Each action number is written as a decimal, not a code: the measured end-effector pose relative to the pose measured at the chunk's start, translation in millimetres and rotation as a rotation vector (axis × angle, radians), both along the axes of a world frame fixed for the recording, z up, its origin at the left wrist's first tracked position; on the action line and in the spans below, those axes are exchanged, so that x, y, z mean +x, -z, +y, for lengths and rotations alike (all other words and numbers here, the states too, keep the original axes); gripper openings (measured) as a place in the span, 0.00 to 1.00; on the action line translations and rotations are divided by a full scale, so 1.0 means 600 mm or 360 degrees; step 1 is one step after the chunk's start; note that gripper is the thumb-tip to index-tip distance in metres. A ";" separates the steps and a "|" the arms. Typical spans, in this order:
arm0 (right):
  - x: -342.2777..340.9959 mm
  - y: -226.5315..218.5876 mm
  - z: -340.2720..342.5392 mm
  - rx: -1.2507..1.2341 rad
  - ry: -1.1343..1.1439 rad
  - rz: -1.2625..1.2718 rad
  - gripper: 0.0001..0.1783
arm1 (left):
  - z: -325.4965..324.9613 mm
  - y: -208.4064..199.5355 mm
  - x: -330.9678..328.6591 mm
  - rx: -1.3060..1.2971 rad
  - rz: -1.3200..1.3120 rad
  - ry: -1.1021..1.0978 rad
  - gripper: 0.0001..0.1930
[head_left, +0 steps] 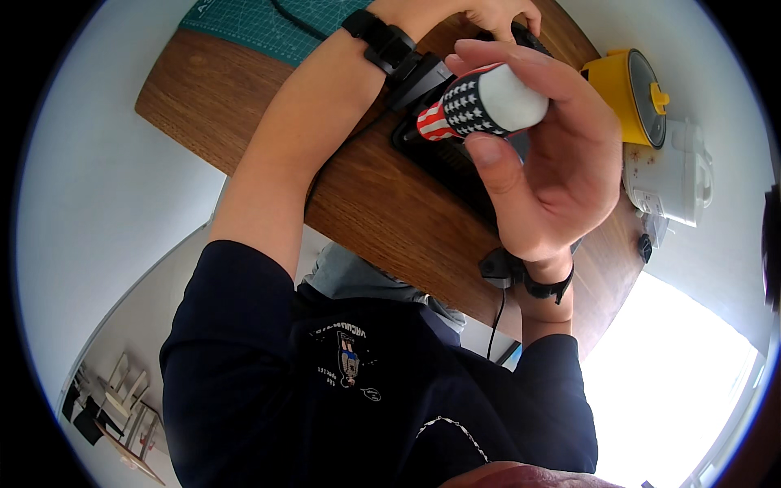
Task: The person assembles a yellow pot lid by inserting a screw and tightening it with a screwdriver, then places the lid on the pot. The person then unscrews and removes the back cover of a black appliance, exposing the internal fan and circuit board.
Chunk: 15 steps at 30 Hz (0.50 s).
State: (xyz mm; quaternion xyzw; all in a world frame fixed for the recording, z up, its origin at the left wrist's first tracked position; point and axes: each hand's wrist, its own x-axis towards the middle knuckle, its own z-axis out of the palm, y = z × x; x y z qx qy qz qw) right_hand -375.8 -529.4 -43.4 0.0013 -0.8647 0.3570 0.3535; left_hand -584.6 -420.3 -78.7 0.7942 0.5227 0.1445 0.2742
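Note:
My right hand [561,154] is raised over the table, thumb and fingers closed round a small rounded object [476,104]. It has a smooth white end, a dark band with white stars and a red-and-white striped end. It is tilted, with the striped end toward the left; its exact kind is not clear. At the far side my left hand [498,15] curls its fingers down at a dark object [527,39], which I cannot make out. Below my right hand lies a flat black device [443,167], partly covered by the hand and the object.
A green cutting mat [244,28] lies at the wooden table's [374,191] far left. At the right stand a yellow electric pot [614,93] with a glass lid and a white rice cooker [663,175]. A black cable [495,325] hangs over the near edge.

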 end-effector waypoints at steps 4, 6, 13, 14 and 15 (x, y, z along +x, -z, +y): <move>-0.016 -0.007 -0.027 -0.0213 -0.0027 0.0202 0.27 | -0.010 -0.005 -0.002 0.0000 -0.0016 0.0003 0.36; -0.018 -0.007 -0.031 -0.0243 -0.0041 0.0244 0.27 | -0.015 -0.007 -0.002 0.0005 -0.0019 0.0005 0.36; -0.002 0.010 -0.005 0.0055 -0.0028 0.0029 0.26 | -0.029 -0.013 0.000 0.0004 -0.0054 0.0025 0.35; -0.002 0.011 -0.005 0.0056 -0.0028 0.0027 0.27 | -0.031 -0.013 0.000 0.0004 -0.0057 0.0025 0.35; -0.002 0.011 -0.006 0.0062 -0.0021 0.0020 0.27 | -0.032 -0.012 0.000 0.0005 -0.0062 0.0027 0.35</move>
